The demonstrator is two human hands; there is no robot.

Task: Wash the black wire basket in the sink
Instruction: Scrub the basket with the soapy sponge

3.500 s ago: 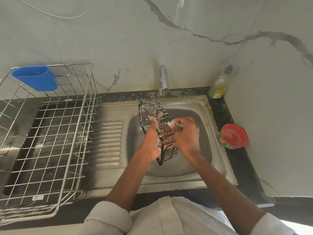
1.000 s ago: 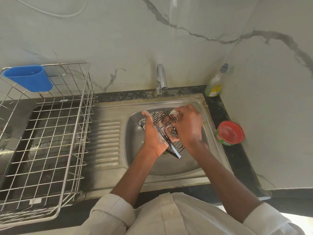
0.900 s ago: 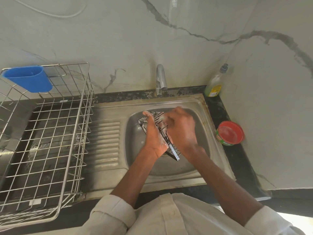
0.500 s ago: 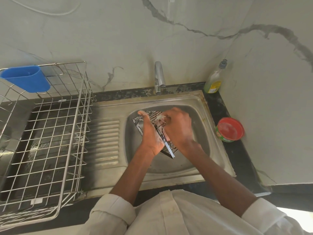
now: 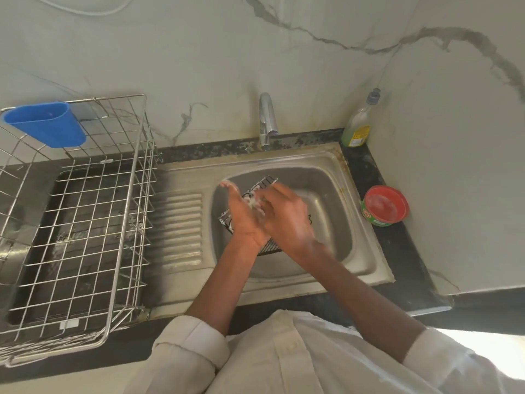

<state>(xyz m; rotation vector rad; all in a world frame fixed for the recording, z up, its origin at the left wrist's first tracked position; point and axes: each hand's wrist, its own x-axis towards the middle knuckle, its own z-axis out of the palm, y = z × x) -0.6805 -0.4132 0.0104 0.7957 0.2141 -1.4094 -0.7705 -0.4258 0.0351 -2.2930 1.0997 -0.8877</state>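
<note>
Marble-veined wall panels are backing a dark counter with a steel sink [image 5: 366, 231] set into it. At the far left a silver wire dish rack [image 5: 85, 223] is standing on the counter, with a blue plastic cup [image 5: 45, 127] hanging on its back corner. Right of the rack, the ribbed drainboard [image 5: 177, 228] is lying bare and a chrome tap [image 5: 267, 120] is rising behind the basin. Over the basin, the left hand [image 5: 244, 217] is gripping the black wire basket [image 5: 262, 186], fingers extended along its side, holding it tilted above the sink floor. The right hand [image 5: 287, 217] is pressing against the basket from the other side, fingers curled over white suds; whether it is pinching a scrubber is unclear. Further right, a green soap bottle [image 5: 356, 126] is standing in the corner, and a red-topped round tub [image 5: 385, 206] is sitting on the counter just beside the sink's rim.
</note>
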